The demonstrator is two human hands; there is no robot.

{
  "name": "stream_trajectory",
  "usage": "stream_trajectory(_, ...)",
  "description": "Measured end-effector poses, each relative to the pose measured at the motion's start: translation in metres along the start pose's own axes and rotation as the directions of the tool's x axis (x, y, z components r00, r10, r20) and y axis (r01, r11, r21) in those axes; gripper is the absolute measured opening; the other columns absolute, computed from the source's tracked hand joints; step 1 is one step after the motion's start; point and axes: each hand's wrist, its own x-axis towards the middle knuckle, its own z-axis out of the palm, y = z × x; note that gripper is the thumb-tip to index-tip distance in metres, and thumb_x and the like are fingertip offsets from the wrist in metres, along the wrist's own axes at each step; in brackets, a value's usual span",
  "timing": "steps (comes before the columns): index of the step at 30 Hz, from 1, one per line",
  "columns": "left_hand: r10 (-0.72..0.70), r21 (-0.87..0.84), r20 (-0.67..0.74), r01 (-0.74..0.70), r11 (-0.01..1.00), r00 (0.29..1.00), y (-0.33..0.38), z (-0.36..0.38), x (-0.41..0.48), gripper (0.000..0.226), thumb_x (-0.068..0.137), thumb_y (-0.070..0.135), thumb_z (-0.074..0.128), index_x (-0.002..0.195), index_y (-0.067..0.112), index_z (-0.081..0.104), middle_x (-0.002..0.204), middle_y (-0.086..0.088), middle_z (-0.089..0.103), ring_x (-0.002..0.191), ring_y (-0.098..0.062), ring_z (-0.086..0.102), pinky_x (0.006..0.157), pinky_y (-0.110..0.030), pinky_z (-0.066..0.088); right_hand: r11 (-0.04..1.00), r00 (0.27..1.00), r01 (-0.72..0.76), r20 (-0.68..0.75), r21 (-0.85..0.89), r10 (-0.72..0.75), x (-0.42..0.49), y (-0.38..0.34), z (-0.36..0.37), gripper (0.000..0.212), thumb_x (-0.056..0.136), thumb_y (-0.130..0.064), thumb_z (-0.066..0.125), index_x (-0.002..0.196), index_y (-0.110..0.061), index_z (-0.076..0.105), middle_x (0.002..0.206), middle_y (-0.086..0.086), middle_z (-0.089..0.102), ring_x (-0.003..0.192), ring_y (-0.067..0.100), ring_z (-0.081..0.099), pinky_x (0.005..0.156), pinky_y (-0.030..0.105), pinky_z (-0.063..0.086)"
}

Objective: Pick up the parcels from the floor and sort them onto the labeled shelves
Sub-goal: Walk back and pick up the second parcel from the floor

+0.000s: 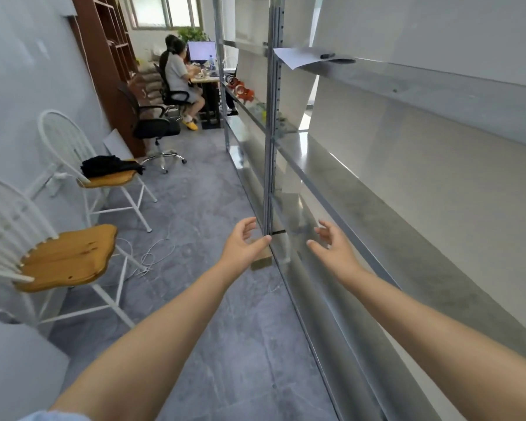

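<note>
Both my arms reach forward along the metal shelf rack point(331, 205) on the right. My left hand point(243, 244) is open, fingers curled apart, just left of the rack's upright post point(269, 147). Behind its thumb a small brown cardboard parcel point(261, 261) lies on the floor at the foot of the post, partly hidden by the hand. My right hand point(331, 247) is open too, fingers spread, hovering in front of the lower shelf and holding nothing. A white paper sheet point(295, 57) with a black marker lies on an upper shelf.
Two white chairs with wooden seats point(70, 256) point(110, 177) stand along the left wall, the far one holding black cloth. A white cable point(152, 253) lies on the grey tile floor. Further back are a black office chair point(152, 126) and a seated person point(179, 77) at a desk.
</note>
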Motion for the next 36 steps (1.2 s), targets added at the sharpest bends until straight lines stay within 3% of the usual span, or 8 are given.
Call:
stream_trajectory(6,-0.030,0.007,-0.111,0.031,0.999,0.993,0.005,0.006,0.068,0.056,0.085,0.019,0.069,0.135,0.012,0.045,0.138,-0.010,0.050,0.128,-0.025,0.047,0.105,-0.035,0.040,0.999,0.991,0.040,0.124,0.020,-0.042,0.087,-0.004,-0.003,0.059,0.088,-0.015,0.061,0.141,-0.014,0.036,0.138,0.005,0.049,0.130,0.019,0.045,0.105,0.028,0.034)
stream_trajectory(10,-0.045,0.024,-0.170,0.050,0.998,0.984,0.006,0.005,0.104,0.054,0.084,0.019,0.069,0.133,0.011,0.047,0.134,-0.011,0.053,0.126,-0.024,0.049,0.103,-0.030,0.040,0.999,0.980,0.032,0.198,0.018,-0.035,0.142,0.003,-0.004,0.058,0.088,-0.016,0.061,0.141,-0.014,0.036,0.139,0.006,0.049,0.130,0.021,0.045,0.108,0.033,0.034)
stream_trajectory(20,-0.167,0.017,-0.213,0.175,0.985,0.963,-0.038,-0.006,0.193,0.055,0.083,0.019,0.070,0.133,0.010,0.047,0.131,-0.013,0.055,0.125,-0.026,0.050,0.103,-0.035,0.042,0.998,0.948,-0.045,0.317,0.051,0.027,0.225,0.026,0.054,0.056,0.087,-0.009,0.061,0.139,-0.007,0.039,0.140,0.010,0.048,0.130,0.019,0.045,0.102,0.022,0.034)
stream_trajectory(28,-0.177,0.003,-0.135,0.179,0.984,0.975,-0.061,-0.042,0.317,0.055,0.084,0.019,0.070,0.133,0.013,0.046,0.113,-0.003,0.058,0.123,-0.027,0.053,0.107,-0.044,0.042,0.993,0.963,-0.093,0.258,0.072,0.072,0.330,0.013,0.108,0.058,0.087,-0.008,0.062,0.139,-0.006,0.037,0.144,0.011,0.045,0.133,0.022,0.042,0.105,0.026,0.033)
stream_trajectory(36,-0.182,-0.003,-0.057,0.182,0.983,0.982,-0.087,-0.083,0.421,0.053,0.085,0.022,0.069,0.132,0.014,0.046,0.111,-0.002,0.058,0.122,-0.026,0.054,0.106,-0.046,0.042,0.987,0.970,-0.140,0.210,0.082,0.120,0.421,0.007,0.166,0.057,0.089,-0.011,0.060,0.140,-0.007,0.035,0.144,0.012,0.044,0.133,0.024,0.043,0.111,0.034,0.034)
